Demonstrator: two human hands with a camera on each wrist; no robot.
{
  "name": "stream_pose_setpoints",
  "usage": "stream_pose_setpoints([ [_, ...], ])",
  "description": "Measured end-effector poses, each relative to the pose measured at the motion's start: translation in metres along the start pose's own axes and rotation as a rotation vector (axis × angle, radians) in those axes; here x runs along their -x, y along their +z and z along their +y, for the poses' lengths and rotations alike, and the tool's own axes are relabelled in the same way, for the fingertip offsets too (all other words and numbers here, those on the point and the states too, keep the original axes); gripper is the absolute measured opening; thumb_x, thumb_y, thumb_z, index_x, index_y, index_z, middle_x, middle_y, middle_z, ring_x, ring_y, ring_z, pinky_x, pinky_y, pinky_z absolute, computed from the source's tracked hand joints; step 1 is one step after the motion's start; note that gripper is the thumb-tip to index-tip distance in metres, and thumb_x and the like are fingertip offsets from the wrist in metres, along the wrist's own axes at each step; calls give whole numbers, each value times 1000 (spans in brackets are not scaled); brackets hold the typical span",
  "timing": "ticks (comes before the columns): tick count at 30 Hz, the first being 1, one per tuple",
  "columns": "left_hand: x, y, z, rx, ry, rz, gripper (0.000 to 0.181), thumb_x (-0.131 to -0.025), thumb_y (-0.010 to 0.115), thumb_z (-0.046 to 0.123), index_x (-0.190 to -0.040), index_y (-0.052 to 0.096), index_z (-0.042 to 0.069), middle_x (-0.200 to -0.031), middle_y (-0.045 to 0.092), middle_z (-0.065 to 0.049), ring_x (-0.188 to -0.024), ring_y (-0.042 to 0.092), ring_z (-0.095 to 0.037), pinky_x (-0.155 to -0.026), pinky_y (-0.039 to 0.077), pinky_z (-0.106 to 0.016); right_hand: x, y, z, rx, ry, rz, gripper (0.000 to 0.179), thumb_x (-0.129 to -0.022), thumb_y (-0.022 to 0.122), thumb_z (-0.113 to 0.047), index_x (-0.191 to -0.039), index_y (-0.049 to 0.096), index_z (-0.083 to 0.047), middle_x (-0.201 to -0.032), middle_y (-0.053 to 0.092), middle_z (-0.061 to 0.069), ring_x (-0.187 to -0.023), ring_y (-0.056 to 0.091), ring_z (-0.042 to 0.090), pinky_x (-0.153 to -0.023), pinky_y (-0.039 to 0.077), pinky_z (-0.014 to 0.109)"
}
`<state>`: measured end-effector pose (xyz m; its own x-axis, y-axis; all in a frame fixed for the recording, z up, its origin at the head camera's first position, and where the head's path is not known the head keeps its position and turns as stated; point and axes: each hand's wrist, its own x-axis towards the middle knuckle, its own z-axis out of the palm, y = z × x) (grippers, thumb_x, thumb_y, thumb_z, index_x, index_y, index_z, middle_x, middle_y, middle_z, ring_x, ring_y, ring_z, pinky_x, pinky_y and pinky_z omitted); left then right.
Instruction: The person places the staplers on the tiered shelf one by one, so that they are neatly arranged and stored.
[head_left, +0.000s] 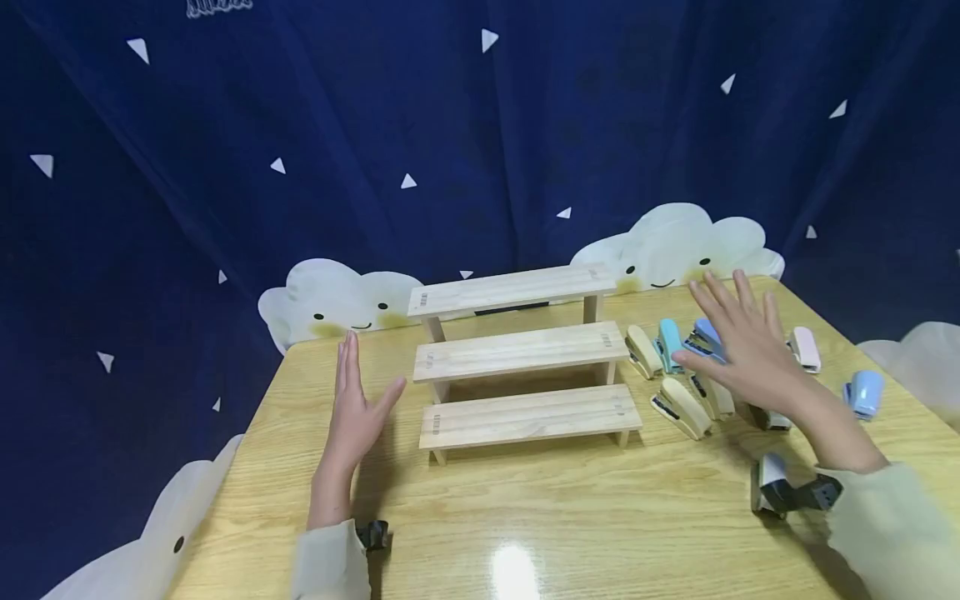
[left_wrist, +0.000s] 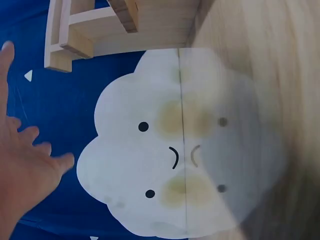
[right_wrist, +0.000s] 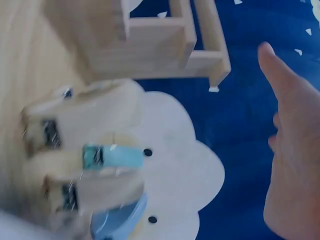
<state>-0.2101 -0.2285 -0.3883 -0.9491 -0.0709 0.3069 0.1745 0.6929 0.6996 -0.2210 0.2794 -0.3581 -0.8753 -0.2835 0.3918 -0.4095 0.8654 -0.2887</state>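
Observation:
My left hand (head_left: 355, 421) is raised left of a three-tier wooden stand (head_left: 525, 350), its fingers straight and thumb spread. Over a cluster of staplers at the right, my right hand (head_left: 750, 350) hovers with fingers fanned out, holding nothing. Near it lie cream staplers (head_left: 681, 407), a teal stapler (head_left: 668, 343) and a blue stapler (head_left: 703, 337). Farther right are a pale pink stapler (head_left: 805, 348) and a light blue one. A greyish-white stapler (head_left: 768, 483) sits below the right wrist. In the right wrist view, the teal stapler (right_wrist: 114, 156) lies between two cream ones.
The stand's three shelves rise like steps on the light wood table (head_left: 450, 517). Behind the table hangs a dark blue curtain (head_left: 375, 108) with white triangles and smiling white clouds (head_left: 330, 300). Each wrist wears a black strap mount (head_left: 372, 534).

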Motion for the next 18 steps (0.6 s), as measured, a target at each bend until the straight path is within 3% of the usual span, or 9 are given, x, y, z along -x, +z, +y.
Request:
stream_pose_setpoints([
  [3,3,-2,-3,53,-31,-58,98,-89,67,49,-153,-7,46,-167,-5,5,-155,4,-33,-120,15,-67,6,3,9,-28,-81,-10,102,-83,75,-41,-159,9,-19,-167,6,12,-154,-14,29,-123,-16,56],
  [10,12,4,-11,61,6,-190,103,-84,75,42,-158,4,33,-167,7,-2,-153,13,-37,-120,21,-64,24,16,27,-99,-228,-88,109,-70,87,-35,-157,24,-17,-164,23,6,-154,-1,8,-129,0,36],
  [15,17,8,-13,47,9,-293,106,-78,81,44,-158,11,30,-166,14,-5,-148,25,-44,-116,29,-66,27,23,34,-53,-340,-139,111,-63,88,-40,-154,31,-13,-162,28,4,-151,-2,-2,-117,-3,5],
  [18,18,10,-14,20,10,-354,107,-75,82,46,-158,16,26,-165,19,-8,-146,29,-44,-115,32,-63,27,25,37,-29,-382,-172,109,-63,89,-35,-154,32,-12,-161,31,6,-150,-4,-5,-112,-4,0],
])
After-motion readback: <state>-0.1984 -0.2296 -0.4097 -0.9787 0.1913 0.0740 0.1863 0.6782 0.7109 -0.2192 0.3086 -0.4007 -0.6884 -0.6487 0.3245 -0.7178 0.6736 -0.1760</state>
